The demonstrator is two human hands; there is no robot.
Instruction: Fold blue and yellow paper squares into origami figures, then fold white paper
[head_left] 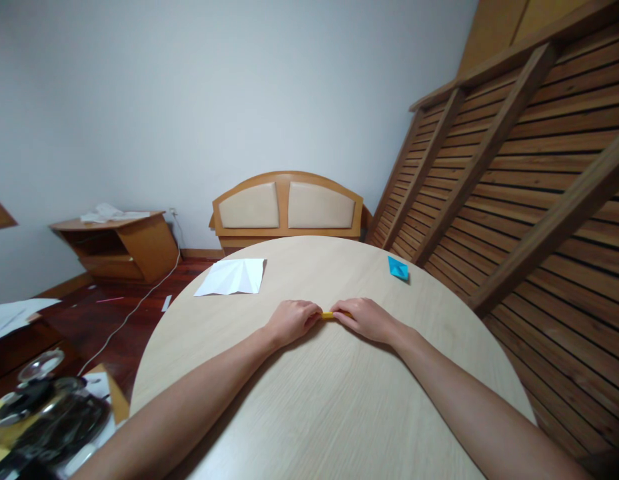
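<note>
Over the middle of the round table, my left hand (295,320) and my right hand (370,319) meet almost fingertip to fingertip. Both are closed on a narrow yellow strip (328,315), which looks like folded paper. Only a short piece of it shows between the fingers; the rest is hidden under them. Beyond my left hand lies a white sheet of paper (232,277) with fan-like creases. A small blue folded paper (398,268) sits past my right hand, near the table's far right edge.
The pale round table (309,413) fills the foreground. A slatted wooden frame (489,173) leans along the right side. Behind the table stands a padded headboard (284,230). At left are a wooden cabinet (154,250), a white cable (134,313) on the floor and cluttered items (54,407).
</note>
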